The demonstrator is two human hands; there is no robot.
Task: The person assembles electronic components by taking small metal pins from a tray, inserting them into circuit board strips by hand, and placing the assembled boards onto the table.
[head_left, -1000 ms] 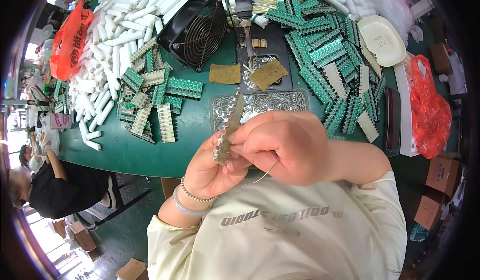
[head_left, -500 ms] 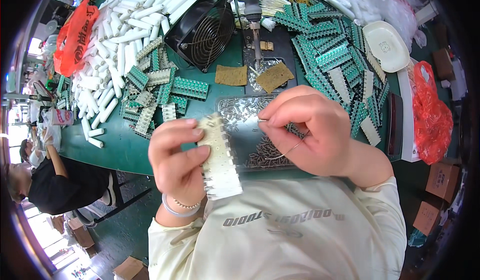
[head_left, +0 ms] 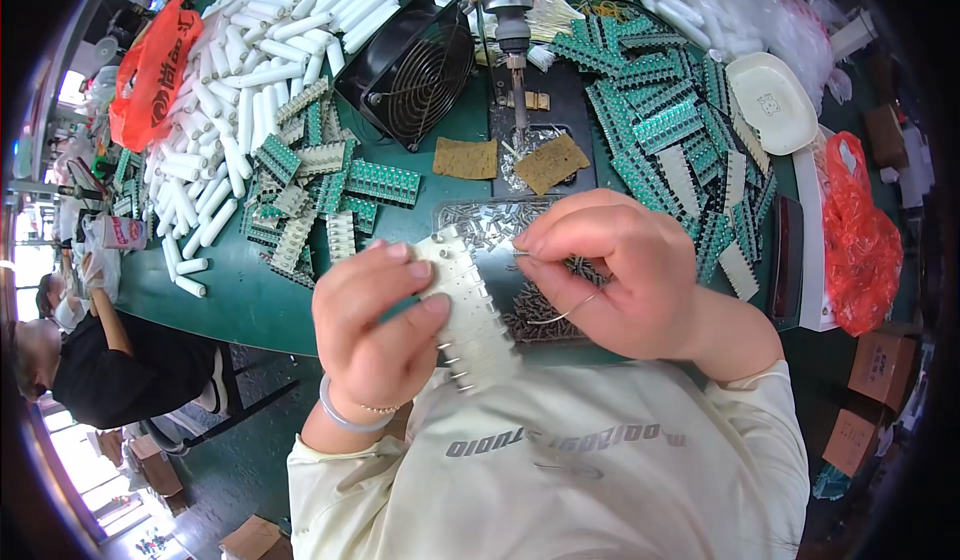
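Observation:
My left hand (head_left: 375, 320) is closed on the edge of a cream-coloured circuit board panel (head_left: 470, 310), tilted with its notched long edge toward the right. Small metal parts stand up at its top end. My right hand (head_left: 620, 270) pinches thumb against fingertips just right of the panel, apart from it. A thin curved metal piece (head_left: 572, 310) shows below the right palm; most of it is hidden by the fingers. Under both hands lies a shallow clear tray (head_left: 485, 285) with silvery small metal parts (head_left: 490, 225) and a heap of darker ones (head_left: 540, 305).
Green circuit board panels (head_left: 665, 120) are piled at the right, with another pile (head_left: 310, 180) at the left. White tubes (head_left: 215, 150) heap beyond. A black fan (head_left: 415, 70), a vertical tool (head_left: 515, 50), brown pads (head_left: 465, 158) and a white dish (head_left: 775, 105) stand around the tray.
The panel and my left hand have shifted slightly right, and the panel leans more. My right hand has moved slightly downward, still pinching.

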